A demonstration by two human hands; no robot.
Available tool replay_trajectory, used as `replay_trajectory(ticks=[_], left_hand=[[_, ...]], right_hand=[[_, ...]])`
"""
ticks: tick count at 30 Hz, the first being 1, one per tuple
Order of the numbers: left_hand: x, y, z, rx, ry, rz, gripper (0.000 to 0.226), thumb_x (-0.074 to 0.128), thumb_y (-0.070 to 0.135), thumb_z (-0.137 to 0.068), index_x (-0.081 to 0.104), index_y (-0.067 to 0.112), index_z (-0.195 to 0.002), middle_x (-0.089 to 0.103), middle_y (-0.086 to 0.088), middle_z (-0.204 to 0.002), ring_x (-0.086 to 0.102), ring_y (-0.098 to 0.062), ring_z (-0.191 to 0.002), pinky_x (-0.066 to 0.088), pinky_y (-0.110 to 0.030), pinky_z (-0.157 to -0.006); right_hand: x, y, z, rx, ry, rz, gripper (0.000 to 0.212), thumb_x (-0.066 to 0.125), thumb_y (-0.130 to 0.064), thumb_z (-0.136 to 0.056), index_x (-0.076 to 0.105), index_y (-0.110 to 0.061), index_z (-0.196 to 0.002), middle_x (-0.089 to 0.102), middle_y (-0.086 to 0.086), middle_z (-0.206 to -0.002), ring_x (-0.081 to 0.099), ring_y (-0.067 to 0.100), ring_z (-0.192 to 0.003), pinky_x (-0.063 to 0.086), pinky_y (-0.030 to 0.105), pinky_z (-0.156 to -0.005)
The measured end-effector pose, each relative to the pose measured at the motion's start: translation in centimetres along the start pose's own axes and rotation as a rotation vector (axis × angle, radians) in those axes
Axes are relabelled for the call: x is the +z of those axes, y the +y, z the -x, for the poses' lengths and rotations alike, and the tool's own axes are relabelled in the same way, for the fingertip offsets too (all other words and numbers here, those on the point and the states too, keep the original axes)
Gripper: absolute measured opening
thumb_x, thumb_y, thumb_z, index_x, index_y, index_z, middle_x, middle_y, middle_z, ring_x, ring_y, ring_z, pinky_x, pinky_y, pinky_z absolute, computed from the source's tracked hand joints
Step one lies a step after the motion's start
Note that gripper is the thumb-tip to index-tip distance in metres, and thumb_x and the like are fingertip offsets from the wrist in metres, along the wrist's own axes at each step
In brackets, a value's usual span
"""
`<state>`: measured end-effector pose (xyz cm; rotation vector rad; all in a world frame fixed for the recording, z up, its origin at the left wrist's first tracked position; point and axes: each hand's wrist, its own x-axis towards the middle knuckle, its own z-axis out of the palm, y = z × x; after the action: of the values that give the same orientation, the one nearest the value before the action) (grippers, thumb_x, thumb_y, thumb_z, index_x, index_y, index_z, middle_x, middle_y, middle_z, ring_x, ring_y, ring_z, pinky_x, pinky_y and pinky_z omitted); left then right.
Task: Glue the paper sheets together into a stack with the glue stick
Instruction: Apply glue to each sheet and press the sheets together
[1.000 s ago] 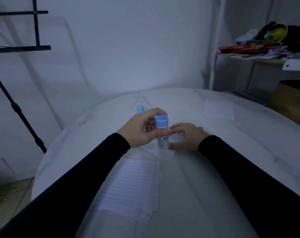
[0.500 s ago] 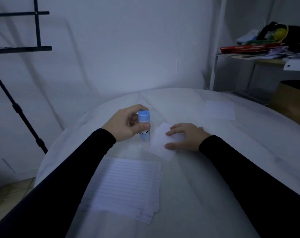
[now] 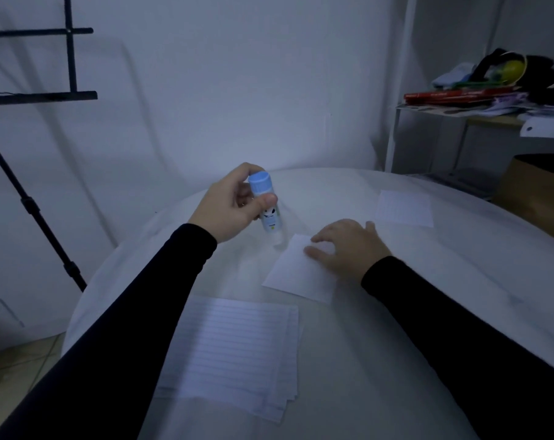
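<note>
— While the left hand (image 3: 229, 211) grips the glue stick (image 3: 266, 204), where does the stick sit?

— Lifted off the table (image 3: 428, 312), tilted. Blue end up at 12 o'clock, lower end slanting toward 5 o'clock, just beside the far left corner of the small blank sheet (image 3: 296, 274). Whether the tip touches the tabletop, cannot tell. Thumb curls across the barrel, fingers wrap behind.

— Right hand (image 3: 348, 246)?

— Flat on the blank sheet's right part, fingers straight and spread, pointing to 9 o'clock. Holds nothing, only presses the paper down.

— Other paper?

— Fanned pile of lined sheets (image 3: 234, 354) at 6 o'clock from the glue stick, near the table's front edge, partly under the left sleeve (image 3: 126, 328). One more single lined sheet (image 3: 404, 208) at 1 o'clock from the right hand, well apart from the pile.

— Surroundings?

— Dim light. Black stand (image 3: 31, 204) at 9 o'clock off the table. Cluttered shelf (image 3: 491, 103) at 2 o'clock against the wall.
</note>
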<state>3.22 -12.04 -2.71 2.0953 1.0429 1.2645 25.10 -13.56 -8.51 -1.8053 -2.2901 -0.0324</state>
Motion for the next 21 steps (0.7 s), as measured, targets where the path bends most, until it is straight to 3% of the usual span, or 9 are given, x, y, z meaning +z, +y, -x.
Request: replay_trajectory(ticks=[3, 5, 7, 9, 11, 14, 16, 19, 21], left_hand=[[0.3, -0.2, -0.4, -0.007, 0.023, -0.022, 0.031, 0.065, 0.048, -0.071, 0.053, 0.03, -0.093, 0.065, -0.004, -0.077, 0.061, -0.04, -0.077, 0.054, -0.052, -0.072], [0.3, -0.3, -0.4, -0.015, 0.029, -0.046, 0.031, 0.064, 0.05, -0.07, 0.053, 0.031, -0.093, 0.067, -0.008, -0.078, 0.061, -0.041, -0.078, 0.053, -0.055, -0.073], [0.1, -0.4, -0.4, -0.022, 0.027, -0.064, 0.031, 0.064, 0.052, -0.07, 0.052, 0.033, -0.092, 0.068, -0.012, -0.08, 0.06, -0.041, -0.076, 0.052, -0.056, -0.074], [0.0, -0.4, -0.3, -0.03, 0.026, -0.074, 0.032, 0.063, 0.053, -0.07, 0.053, 0.032, -0.092, 0.068, -0.012, -0.081, 0.06, -0.041, -0.075, 0.052, -0.055, -0.073], [-0.1, -0.5, -0.2, -0.046, 0.029, -0.073, 0.035, 0.063, 0.053, -0.069, 0.053, 0.03, -0.093, 0.068, -0.01, -0.08, 0.061, -0.039, -0.075, 0.052, -0.055, -0.074], [-0.2, -0.8, -0.2, -0.065, 0.043, -0.078, 0.035, 0.063, 0.053, -0.069, 0.053, 0.031, -0.093, 0.068, 0.001, -0.075, 0.062, -0.035, -0.076, 0.052, -0.055, -0.076], [-0.2, -1.0, -0.3, -0.074, 0.054, -0.082, 0.033, 0.063, 0.054, -0.069, 0.053, 0.032, -0.092, 0.068, 0.002, -0.075, 0.062, -0.037, -0.077, 0.052, -0.056, -0.076], [-0.1, -1.2, -0.3, -0.086, 0.059, -0.093, 0.033, 0.062, 0.055, -0.068, 0.052, 0.033, -0.092, 0.069, 0.002, -0.075, 0.06, -0.038, -0.076, 0.052, -0.055, -0.076], [-0.2, -1.3, -0.2, -0.097, 0.054, -0.097, 0.033, 0.062, 0.055, -0.068, 0.052, 0.035, -0.091, 0.069, 0.002, -0.075, 0.061, -0.037, -0.076, 0.052, -0.054, -0.076]], right_hand=[[0.9, -2.4, 0.6, -0.049, -0.185, 0.072, 0.066, 0.031, -0.072, -0.085, 0.042, -0.032, -0.138, 0.034, -0.007, -0.15, 0.017, 0.023, -0.142, -0.003, 0.061, -0.109], [0.8, -2.2, 0.8, -0.105, -0.258, 0.052, 0.064, 0.037, -0.068, -0.086, 0.034, -0.037, -0.142, 0.023, -0.013, -0.155, 0.004, 0.022, -0.146, -0.011, 0.063, -0.108], [0.2, -1.1, 0.7, -0.145, -0.332, -0.112, 0.052, 0.05, -0.052, -0.089, 0.036, -0.045, -0.138, 0.02, -0.021, -0.154, -0.004, 0.016, -0.147, -0.015, 0.059, -0.109], [-0.6, 0.3, 0.7, -0.15, -0.413, -0.261, 0.049, 0.056, -0.025, -0.09, 0.044, -0.048, -0.132, 0.02, -0.025, -0.152, -0.006, 0.012, -0.146, -0.013, 0.056, -0.111], [-1.2, 1.1, 0.6, -0.114, -0.378, -0.26, 0.052, 0.052, -0.012, -0.089, 0.049, -0.047, -0.128, 0.022, -0.024, -0.152, -0.003, 0.013, -0.147, -0.01, 0.053, -0.113], [-0.8, 0.1, 0.6, -0.065, -0.194, -0.17, 0.037, 0.049, -0.033, -0.094, 0.049, -0.037, -0.132, 0.032, -0.019, -0.15, 0.012, 0.012, -0.145, 0.002, 0.048, -0.114], [0.0, -1.7, 0.9, -0.09, -0.182, -0.124, 0.043, 0.041, -0.044, -0.096, 0.048, -0.026, -0.135, 0.036, -0.01, -0.149, 0.025, 0.012, -0.14, 0.012, 0.046, -0.112], [1.0, -3.3, 1.2, -0.197, -0.216, -0.031, 0.043, 0.036, -0.038, -0.099, 0.045, -0.017, -0.135, 0.035, 0.0, -0.148, 0.031, 0.018, -0.137, 0.026, 0.043, -0.108], [0.8, -2.8, 1.3, -0.233, -0.252, -0.082, 0.042, 0.039, -0.034, -0.098, 0.042, -0.024, -0.139, 0.029, -0.005, -0.153, 0.024, 0.015, -0.141, 0.018, 0.047, -0.112]])
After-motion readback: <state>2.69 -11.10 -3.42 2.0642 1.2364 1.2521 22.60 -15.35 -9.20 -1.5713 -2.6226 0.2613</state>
